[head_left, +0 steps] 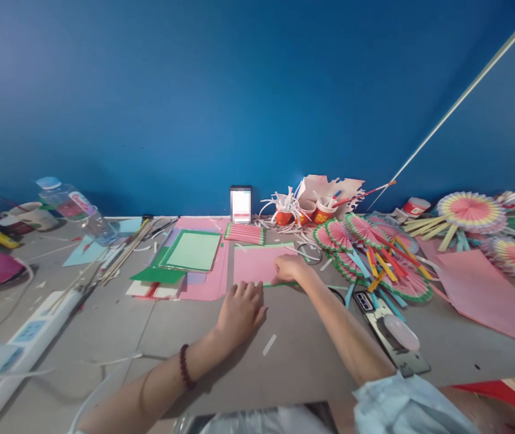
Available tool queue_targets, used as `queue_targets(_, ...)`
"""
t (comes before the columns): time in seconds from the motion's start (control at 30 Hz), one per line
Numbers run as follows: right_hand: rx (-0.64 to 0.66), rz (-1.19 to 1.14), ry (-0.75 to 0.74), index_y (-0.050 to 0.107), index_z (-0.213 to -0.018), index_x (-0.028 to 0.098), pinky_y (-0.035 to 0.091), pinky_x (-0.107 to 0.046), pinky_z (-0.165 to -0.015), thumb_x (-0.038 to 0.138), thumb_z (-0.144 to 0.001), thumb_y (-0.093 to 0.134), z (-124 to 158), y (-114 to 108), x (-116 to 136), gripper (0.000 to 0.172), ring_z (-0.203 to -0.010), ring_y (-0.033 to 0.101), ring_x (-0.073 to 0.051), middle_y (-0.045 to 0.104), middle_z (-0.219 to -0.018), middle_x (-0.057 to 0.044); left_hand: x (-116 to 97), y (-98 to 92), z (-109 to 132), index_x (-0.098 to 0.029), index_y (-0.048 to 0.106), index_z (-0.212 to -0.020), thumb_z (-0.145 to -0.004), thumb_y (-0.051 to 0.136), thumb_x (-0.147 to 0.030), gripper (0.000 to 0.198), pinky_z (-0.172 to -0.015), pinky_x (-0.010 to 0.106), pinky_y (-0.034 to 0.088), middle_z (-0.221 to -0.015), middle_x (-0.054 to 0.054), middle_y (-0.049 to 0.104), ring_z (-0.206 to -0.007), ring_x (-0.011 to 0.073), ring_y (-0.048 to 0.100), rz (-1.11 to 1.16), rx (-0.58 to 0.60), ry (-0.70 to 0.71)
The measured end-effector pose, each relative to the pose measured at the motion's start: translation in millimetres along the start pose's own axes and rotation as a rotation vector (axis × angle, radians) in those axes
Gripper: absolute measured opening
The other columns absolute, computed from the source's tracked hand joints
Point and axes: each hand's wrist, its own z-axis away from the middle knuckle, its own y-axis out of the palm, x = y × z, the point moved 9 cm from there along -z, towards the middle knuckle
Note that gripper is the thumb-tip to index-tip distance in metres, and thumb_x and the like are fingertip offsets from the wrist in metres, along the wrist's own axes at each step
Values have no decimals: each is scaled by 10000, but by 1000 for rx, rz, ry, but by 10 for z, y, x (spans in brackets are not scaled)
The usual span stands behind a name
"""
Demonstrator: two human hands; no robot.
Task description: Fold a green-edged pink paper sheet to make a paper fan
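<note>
A pink paper sheet (pixel 257 263) with a green border lies flat on the grey table (pixel 117 325) in front of me. My left hand (pixel 239 308) rests just below its near edge with the fingers curled down onto the table and the sheet's edge; nothing shows in it. My right hand (pixel 290 268) lies on the sheet's right part, fingers bent and pressing on the paper near its green edge. A dark bead bracelet (pixel 185 365) circles my left wrist.
Left of the sheet lies a green framed card (pixel 193 251) on pink and green paper stacks. Folded pink-and-green paper fans (pixel 366 253) with coloured sticks pile up at right, beside a large pink sheet (pixel 488 295). Paper cups (pixel 303 212), a phone (pixel 240 205), a water bottle (pixel 74 208), a power strip (pixel 17 343).
</note>
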Motion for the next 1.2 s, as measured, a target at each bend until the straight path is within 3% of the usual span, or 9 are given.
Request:
queue_targets(0.17,-5,-11,9,746,-868,206,483,-271,-744,391,-672,808,-10,-6,-113,277,-1003,669,-265,741,-1043,-101,15,-21,11,-128,525,-1324,-901,528,-342,474,-840,437,440,-1114,148,625,-1042,307,532,25,-42,-9)
queue_targets(0.3,27,-85,-13,730,-725,205,462,-234,-636,226,-651,785,-25,24,-203,94,-792,691,-205,754,-811,-48,35,-19,20,-138,558,-1255,-885,532,-319,413,-795,434,465,-1057,141,626,-1003,302,541,79,-70,-32)
queue_targets(0.4,42,-174,-30,730,-722,206,446,-205,-580,159,-686,709,-12,9,-344,63,-629,665,-149,726,-671,-5,65,-8,21,-153,596,-1142,-879,528,-270,295,-758,432,479,-1040,140,622,-975,296,547,124,-92,-51)
queue_targets(0.57,-185,-275,69,707,-1030,192,438,-197,-595,222,-891,491,41,-286,-875,258,-688,662,-132,754,-919,-50,133,-12,1,-154,623,-956,-893,503,-215,148,-707,409,477,-930,119,617,-900,275,565,131,-94,-62)
queue_targets(0.7,-312,-282,182,707,-1021,157,441,-225,-634,209,-864,539,73,-396,-1228,236,-754,661,-179,736,-950,-98,225,-50,-33,-181,616,-873,-891,495,-184,123,-678,377,459,-889,92,606,-878,254,559,180,-115,-48)
queue_targets(0.9,-285,-306,200,704,-975,208,429,-199,-637,162,-794,640,32,-282,-1263,197,-760,650,-150,733,-888,-24,380,-39,-88,-198,641,-887,-891,478,-154,169,-698,363,446,-874,72,608,-847,225,553,261,-150,-47)
queue_targets(1.07,-265,-292,230,702,-941,188,404,-209,-590,302,-801,699,4,-234,-1288,180,-705,646,-154,727,-815,-32,392,-16,-94,-199,643,-900,-880,488,-146,165,-717,357,444,-883,67,608,-861,222,553,271,-163,-38)
queue_targets(1.2,-252,-257,234,710,-853,175,390,-210,-588,255,-772,729,-38,-214,-1292,116,-710,644,-154,732,-812,-44,395,6,-92,-198,640,-911,-871,497,-143,159,-720,360,440,-889,67,609,-869,227,548,267,-163,-38)
